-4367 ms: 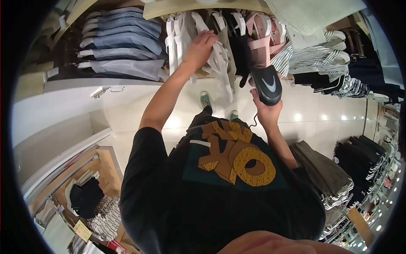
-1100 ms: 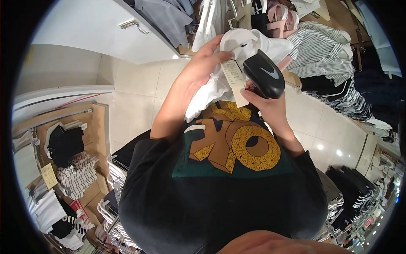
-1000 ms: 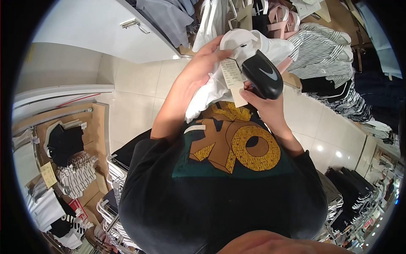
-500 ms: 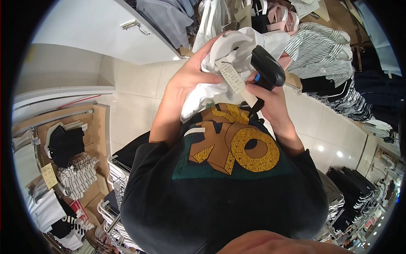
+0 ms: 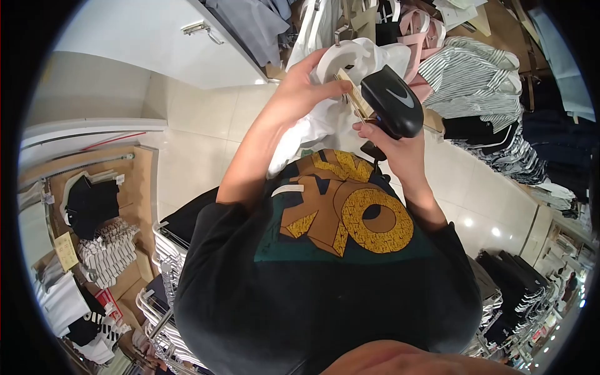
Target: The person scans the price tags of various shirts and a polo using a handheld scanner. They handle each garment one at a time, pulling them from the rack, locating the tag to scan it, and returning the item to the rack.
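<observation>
A white shirt (image 5: 315,119) hangs from a hanger hook in front of my chest. My left hand (image 5: 299,89) is closed around its collar, the thumb pressing on a paper price tag (image 5: 356,94) that is turned nearly edge-on. In my right hand (image 5: 400,149) is a black handheld barcode scanner (image 5: 392,100), its head tilted over the tag. The tag's lower end lies right at my right thumb and fingertips. The scanner's head hides part of the tag and of the shirt.
Striped shirts (image 5: 465,81) and pink garments (image 5: 420,37) hang at the upper right. A white cabinet door (image 5: 150,37) with a metal handle stands at the upper left. Racks of black clothes (image 5: 512,275) are at the lower right, and a wooden display shelf (image 5: 145,187) is on the left.
My left thumb has moved up and right onto the tag, which has turned from facing me to nearly edge-on. The scanner's head has swung over closer to the tag.
</observation>
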A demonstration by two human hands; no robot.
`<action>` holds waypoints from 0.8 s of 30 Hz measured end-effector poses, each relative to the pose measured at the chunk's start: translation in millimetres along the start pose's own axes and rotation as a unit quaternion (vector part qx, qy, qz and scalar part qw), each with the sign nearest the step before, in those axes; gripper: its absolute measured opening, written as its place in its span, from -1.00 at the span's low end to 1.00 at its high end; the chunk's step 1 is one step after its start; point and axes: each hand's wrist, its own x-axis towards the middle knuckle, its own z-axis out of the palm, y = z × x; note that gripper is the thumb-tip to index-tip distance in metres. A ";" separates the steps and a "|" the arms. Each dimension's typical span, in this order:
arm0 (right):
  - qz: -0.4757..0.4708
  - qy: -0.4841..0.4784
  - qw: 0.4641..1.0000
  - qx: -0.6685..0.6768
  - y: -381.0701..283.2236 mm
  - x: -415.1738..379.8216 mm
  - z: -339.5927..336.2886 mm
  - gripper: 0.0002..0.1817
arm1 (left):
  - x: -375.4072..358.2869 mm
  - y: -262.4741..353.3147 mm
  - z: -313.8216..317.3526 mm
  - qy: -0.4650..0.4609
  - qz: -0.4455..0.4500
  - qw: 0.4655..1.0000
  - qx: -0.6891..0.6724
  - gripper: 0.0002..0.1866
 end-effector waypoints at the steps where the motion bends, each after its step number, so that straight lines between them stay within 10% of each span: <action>1: -0.010 -0.002 0.999 -0.034 0.6 0.1 -1.4 -0.55 | 0.2 1.2 0.0 -0.003 0.012 1.000 0.006 -0.21; 24: 0.018 0.047 0.998 0.042 -15.6 4.1 -10.9 -0.69 | -2.7 6.7 -3.3 -0.010 0.048 0.998 0.043 -0.33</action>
